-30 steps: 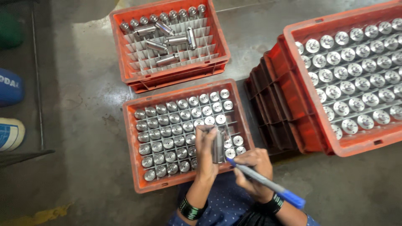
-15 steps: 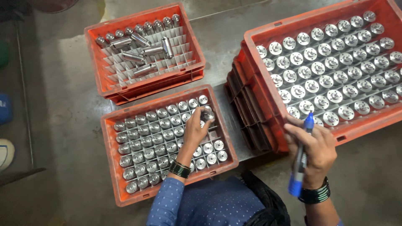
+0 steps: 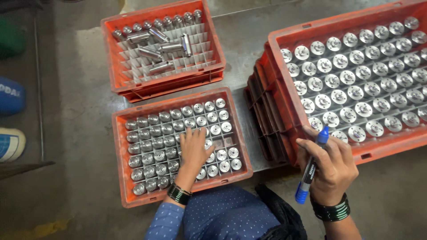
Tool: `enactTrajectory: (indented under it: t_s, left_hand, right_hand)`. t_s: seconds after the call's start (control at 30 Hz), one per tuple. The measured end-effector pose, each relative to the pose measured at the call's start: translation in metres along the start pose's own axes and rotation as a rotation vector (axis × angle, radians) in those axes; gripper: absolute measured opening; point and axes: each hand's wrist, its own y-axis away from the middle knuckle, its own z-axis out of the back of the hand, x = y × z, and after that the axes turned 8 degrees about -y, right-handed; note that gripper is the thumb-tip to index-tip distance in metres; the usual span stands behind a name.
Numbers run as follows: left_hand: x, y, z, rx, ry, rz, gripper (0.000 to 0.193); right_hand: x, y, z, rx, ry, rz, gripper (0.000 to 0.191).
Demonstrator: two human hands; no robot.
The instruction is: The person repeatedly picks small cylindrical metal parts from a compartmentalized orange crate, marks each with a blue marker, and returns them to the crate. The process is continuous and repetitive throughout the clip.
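At the far left, blue and white rounded objects (image 3: 11, 120) lie partly out of view on the grey floor (image 3: 71, 89). Next comes the rear orange crate (image 3: 162, 49), its divider grid mostly bare, with one row of metal cylinders standing along its back edge and a few loose cylinders (image 3: 160, 44) lying across the cells, probably dropped there unsorted. In front of it sits the near orange crate (image 3: 178, 146), where upright metal parts (image 3: 151, 151) fill nearly every cell, so the dividers keep them apart and upright. The left hand (image 3: 193, 149) lies flat on these parts, palm down and fingers spread loosely, gripping nothing that can be seen; a few cells just beside its fingertips look vacant. Further right, the right hand (image 3: 331, 166) is closed around a blue marker pen (image 3: 311, 169), holding it like a writing tool with the tip up against the rim of the large orange crate (image 3: 351, 84), which stands on a stack of similar crates and holds rows of disc-topped metal parts (image 3: 356, 71). Compared with half a second earlier, the left hand has slid back from the far corner of the near crate toward its middle, while the right hand keeps the marker at much the same place on the large crate's edge.
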Motion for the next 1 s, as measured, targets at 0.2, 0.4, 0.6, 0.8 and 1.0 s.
enactTrajectory:
  t_s: [0.2, 0.4, 0.6, 0.8, 1.0]
  left_hand:
    - [-0.005, -0.001, -0.020, 0.062, -0.060, -0.029, 0.062]
    - [0.015, 0.007, -0.011, -0.062, 0.106, 0.116, 0.048]
    - [0.041, 0.036, 0.025, 0.051, 1.419, 0.342, 0.044]
    - [-0.014, 0.018, 0.004, -0.079, 1.970, 0.455, 0.041]
    - [-0.043, 0.023, 0.014, -0.193, 2.084, 0.407, 0.034]
  right_hand:
    - [-0.005, 0.003, 0.000, 0.008, -0.020, 0.011, 0.027]
    - [-0.008, 0.006, 0.005, 0.000, -0.064, 0.015, 0.030]
    - [0.006, 0.019, -0.013, -0.211, -0.470, 0.080, 0.029]
    - [0.034, 0.045, -0.050, -0.087, -0.801, 0.069, 0.039]
    - [0.048, 0.045, -0.077, 0.142, -0.801, -0.086, 0.033]
